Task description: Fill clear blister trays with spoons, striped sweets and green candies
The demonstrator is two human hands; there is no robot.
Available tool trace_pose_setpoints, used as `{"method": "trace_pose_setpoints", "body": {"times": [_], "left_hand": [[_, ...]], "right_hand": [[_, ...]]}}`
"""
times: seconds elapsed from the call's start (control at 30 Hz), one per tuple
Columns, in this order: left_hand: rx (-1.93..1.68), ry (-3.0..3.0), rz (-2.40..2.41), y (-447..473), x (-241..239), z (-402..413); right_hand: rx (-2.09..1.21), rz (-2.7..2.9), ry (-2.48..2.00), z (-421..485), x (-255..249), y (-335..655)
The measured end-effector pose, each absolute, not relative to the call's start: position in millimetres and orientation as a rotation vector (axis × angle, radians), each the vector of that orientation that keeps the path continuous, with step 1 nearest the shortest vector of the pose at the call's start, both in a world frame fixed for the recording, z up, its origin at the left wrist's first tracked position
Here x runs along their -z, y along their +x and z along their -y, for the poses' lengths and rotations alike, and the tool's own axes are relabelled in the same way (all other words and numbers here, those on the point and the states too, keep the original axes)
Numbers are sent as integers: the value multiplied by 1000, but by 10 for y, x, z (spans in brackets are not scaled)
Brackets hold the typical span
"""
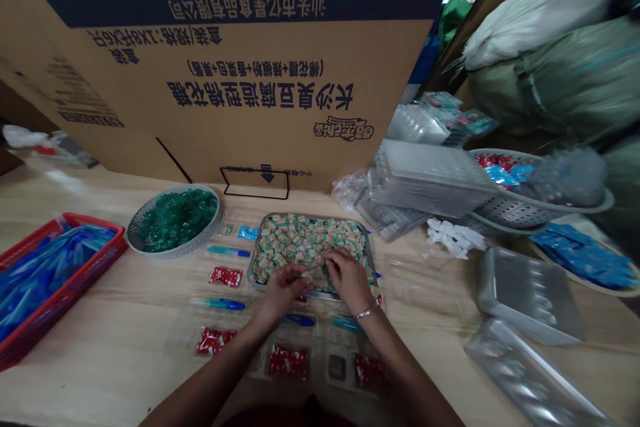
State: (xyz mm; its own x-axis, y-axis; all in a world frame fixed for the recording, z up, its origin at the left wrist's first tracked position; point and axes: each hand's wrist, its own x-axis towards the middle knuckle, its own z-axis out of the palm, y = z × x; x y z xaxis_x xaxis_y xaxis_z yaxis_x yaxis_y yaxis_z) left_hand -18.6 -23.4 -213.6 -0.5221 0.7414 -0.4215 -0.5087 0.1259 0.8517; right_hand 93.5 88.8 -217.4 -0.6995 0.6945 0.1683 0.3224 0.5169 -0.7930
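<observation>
A metal tray (253, 273) in front of me is heaped with small tan-and-green square pieces (305, 237). My left hand (287, 287) is at the tray's near edge, thumb and fingers pinched on one small tan piece. Over the near right part of the tray, my right hand (347, 277) has its fingers curled down and pressed together; what they grip is hidden. Below the hands lie clear plastic trays with red printed sachets (289, 361) and blue-and-teal pen-like tubes (300, 320). My forearms cover part of these trays.
A white basket of green pieces (175, 220) and a red basket of blue tubes (60, 273) stand left. Behind the tray rises a large cardboard box (250, 93). Stacked clear trays (435, 180), a grey basket (520, 203) and loose plastic trays (530, 293) are at right.
</observation>
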Motion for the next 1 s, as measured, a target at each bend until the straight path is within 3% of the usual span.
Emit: {"method": "trace_pose_setpoints", "body": {"times": [0.23, 0.53, 0.83, 1.0], "left_hand": [[-1604, 224, -1367, -214, 2164, 205], [-1647, 240, -1346, -139, 2094, 189], [-1625, 296, -1392, -248, 2140, 205], [-1631, 298, -1394, -253, 2164, 188]], "right_hand": [[-999, 2371, -777, -1040, 2073, 933], [-1264, 2268, -742, -714, 2205, 915], [-1000, 2413, -898, -796, 2147, 907], [-1009, 2490, -848, -818, 2138, 890]]}}
